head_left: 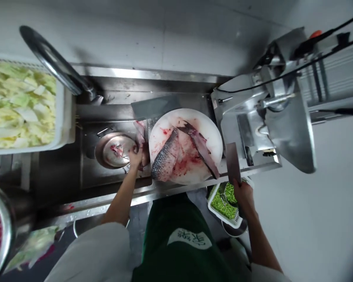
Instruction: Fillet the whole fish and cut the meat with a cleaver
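Observation:
A round white cutting board [207,129], smeared with blood, lies on the sink's edge. On it rest a scaly fish piece [164,154] and a long fish strip with a fin [201,147]. My left hand [136,156] is closed on a pink piece of fish at the board's left edge, beside a metal bowl [106,150] in the sink. My right hand [243,194] grips the handle of a cleaver [233,163], whose blade points away from me just right of the board.
A white crate of chopped cabbage [20,105] stands at the left. A second cleaver [154,106] lies behind the board. A metal slicing machine [270,113] stands at the right. A tray of green beans [223,203] sits below the counter. A steel basin [1,227] holds meat at the lower left.

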Available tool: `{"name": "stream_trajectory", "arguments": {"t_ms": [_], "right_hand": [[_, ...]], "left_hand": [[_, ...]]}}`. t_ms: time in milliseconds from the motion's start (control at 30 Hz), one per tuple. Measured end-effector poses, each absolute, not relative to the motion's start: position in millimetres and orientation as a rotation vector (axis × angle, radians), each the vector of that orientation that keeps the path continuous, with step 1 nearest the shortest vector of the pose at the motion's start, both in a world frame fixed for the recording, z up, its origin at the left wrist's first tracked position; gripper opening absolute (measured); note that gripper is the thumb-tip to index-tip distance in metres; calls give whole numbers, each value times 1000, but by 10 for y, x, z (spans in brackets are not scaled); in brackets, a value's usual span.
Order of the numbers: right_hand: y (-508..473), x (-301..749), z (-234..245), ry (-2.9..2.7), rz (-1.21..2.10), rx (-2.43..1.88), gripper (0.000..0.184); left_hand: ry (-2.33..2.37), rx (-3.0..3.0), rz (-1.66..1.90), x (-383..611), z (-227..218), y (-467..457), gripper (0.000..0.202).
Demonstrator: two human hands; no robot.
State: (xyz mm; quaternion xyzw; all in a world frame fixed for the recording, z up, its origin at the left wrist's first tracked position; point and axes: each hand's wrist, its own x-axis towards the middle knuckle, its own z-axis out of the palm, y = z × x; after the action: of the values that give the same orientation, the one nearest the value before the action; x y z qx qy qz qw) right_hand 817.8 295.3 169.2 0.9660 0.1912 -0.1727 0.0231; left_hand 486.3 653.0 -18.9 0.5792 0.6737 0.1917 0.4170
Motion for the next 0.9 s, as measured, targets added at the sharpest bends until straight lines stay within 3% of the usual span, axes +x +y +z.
{"name": "stream_trajectory", "arguments": {"t_ms": [100,233,433,733,900], "right_hand": [[2910,8263,1632,627,-551,2973,43],[2894,8294,1561,683,-595,3079,42],[2898,8342,1478,797,-752,3174,47],[2863,8607,1458,731,-878,3171,50],[2787,8693,1427,703,-926,3155,50]], "left_hand": [[1565,1745,469,5050,281,6195,64],[1537,2219,63,5449,829,5571,93],[1620,2175,-286,5758,1120,5414,105],[1514,2184,-3,5807,1264,6068,85],[1850,2258,33,6096,1368,6387,78]]}}
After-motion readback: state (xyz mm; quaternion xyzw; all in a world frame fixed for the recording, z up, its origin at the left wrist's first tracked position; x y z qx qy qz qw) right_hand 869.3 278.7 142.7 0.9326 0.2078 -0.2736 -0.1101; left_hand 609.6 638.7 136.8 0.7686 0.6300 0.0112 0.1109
